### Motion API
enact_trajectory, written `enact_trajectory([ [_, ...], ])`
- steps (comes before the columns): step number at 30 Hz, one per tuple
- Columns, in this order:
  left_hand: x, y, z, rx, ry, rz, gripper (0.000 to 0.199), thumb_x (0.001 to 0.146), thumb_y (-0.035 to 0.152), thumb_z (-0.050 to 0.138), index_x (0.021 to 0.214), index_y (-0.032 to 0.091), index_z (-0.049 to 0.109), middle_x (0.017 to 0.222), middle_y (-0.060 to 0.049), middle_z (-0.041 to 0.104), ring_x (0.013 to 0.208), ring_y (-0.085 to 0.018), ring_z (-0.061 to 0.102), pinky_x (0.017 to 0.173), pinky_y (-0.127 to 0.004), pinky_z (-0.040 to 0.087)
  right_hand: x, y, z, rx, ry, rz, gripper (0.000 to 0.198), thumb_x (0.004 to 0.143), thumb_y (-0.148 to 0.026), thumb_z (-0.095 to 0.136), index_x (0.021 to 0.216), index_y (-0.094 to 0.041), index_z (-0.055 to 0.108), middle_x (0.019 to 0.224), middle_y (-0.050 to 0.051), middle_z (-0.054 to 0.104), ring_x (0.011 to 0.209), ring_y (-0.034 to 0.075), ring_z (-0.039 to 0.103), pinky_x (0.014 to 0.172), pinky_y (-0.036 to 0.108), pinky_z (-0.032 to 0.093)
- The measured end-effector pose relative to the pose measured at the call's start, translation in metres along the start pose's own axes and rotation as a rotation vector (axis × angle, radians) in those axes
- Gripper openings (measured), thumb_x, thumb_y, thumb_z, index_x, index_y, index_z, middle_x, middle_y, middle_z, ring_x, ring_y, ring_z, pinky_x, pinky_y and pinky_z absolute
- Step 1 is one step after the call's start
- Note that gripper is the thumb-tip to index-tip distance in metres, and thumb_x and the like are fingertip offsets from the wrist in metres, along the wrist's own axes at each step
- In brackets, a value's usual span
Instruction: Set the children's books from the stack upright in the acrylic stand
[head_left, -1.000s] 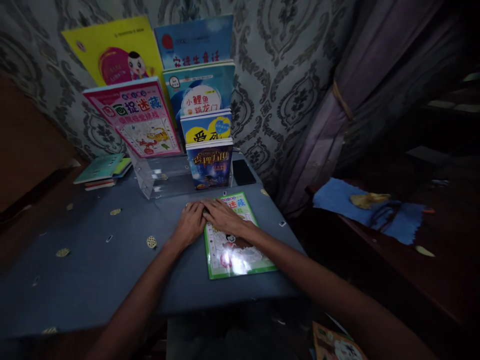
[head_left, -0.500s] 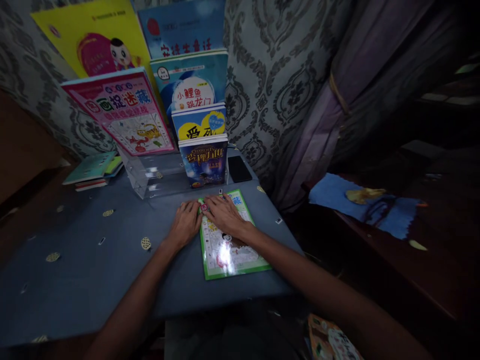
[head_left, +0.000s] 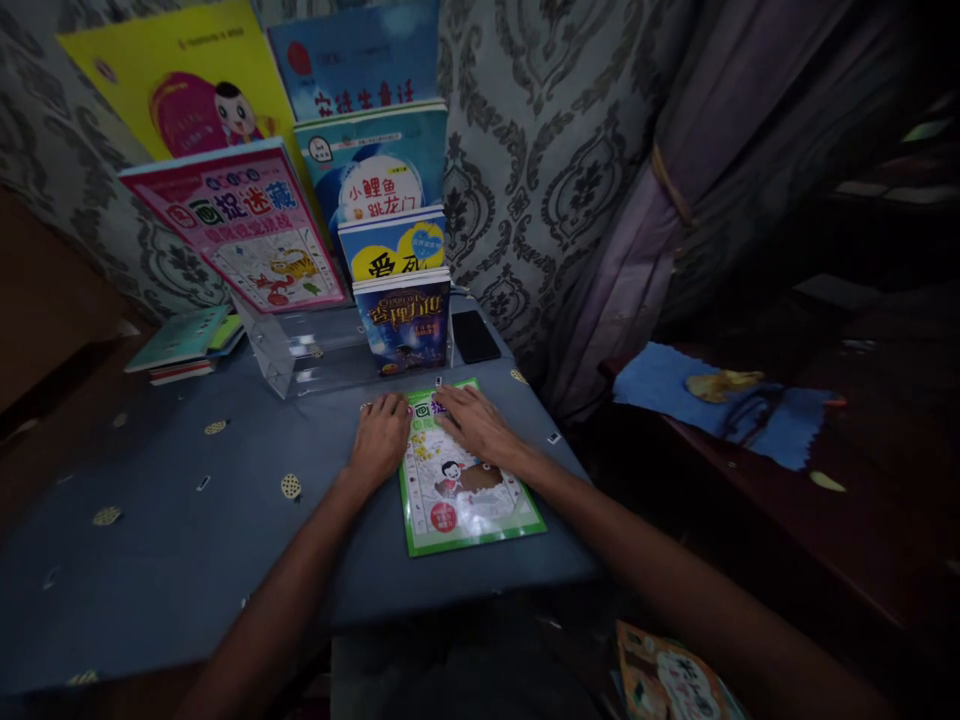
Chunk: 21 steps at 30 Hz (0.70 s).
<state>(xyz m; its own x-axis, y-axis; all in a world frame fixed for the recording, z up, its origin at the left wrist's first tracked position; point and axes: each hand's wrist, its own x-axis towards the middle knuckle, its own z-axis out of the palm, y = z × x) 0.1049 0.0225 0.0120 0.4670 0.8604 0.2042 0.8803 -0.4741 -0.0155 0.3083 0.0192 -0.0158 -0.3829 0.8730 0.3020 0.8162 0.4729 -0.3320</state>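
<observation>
A green-bordered picture book [head_left: 480, 508] lies flat on the table near its front right corner, its cover facing up. My left hand [head_left: 381, 436] rests at the book's upper left edge, palm down with its fingers stretched forward. Across the upper right part of the cover lies my right hand [head_left: 484, 428], flat and with its fingers extended, hiding some of the title. Neither hand is closed around the book.
Behind the hands a clear stand [head_left: 279, 362] holds several upright books, among them a pink book [head_left: 247, 235] and a dark blue book [head_left: 409, 330]. A black phone [head_left: 475, 336] lies to its right. Stacked books [head_left: 184, 340] sit at the left.
My right hand has slid right across the cover, away from my left hand, uncovering more of the title and picture. My left hand stays by the left edge.
</observation>
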Motion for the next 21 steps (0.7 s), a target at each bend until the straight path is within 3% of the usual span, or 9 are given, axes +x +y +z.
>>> enact_trajectory([
  [8,-0.001,-0.006,0.012,-0.062,0.045,0.003,0.037,0.108,0.028,0.034,0.132,0.016,0.06,0.14,-0.013,0.063,0.121,-0.027,0.061,0.103,-0.044,0.044,-0.003,-0.005,-0.015,-0.095,0.064,0.206,0.03,0.102,-0.024,0.045,0.123,-0.019,0.065,0.128,0.014,0.072,0.123,0.03,0.061,0.116,0.057,0.026],
  [12,-0.001,-0.006,0.012,-0.067,0.062,0.006,0.037,0.107,0.028,0.037,0.136,0.017,0.058,0.139,-0.012,0.064,0.122,-0.026,0.061,0.103,-0.043,0.044,-0.003,0.001,-0.012,-0.076,0.108,0.269,0.029,0.1,-0.025,0.048,0.121,-0.017,0.066,0.125,0.015,0.072,0.12,0.031,0.06,0.114,0.054,0.03],
  [21,-0.001,-0.009,0.011,-0.09,0.038,0.021,0.039,0.107,0.028,0.036,0.137,0.018,0.059,0.138,-0.013,0.063,0.122,-0.026,0.06,0.102,-0.043,0.045,0.002,0.038,0.0,0.189,0.21,0.285,0.036,0.09,-0.017,0.051,0.121,-0.018,0.069,0.122,0.011,0.075,0.115,0.027,0.065,0.102,0.044,0.048],
])
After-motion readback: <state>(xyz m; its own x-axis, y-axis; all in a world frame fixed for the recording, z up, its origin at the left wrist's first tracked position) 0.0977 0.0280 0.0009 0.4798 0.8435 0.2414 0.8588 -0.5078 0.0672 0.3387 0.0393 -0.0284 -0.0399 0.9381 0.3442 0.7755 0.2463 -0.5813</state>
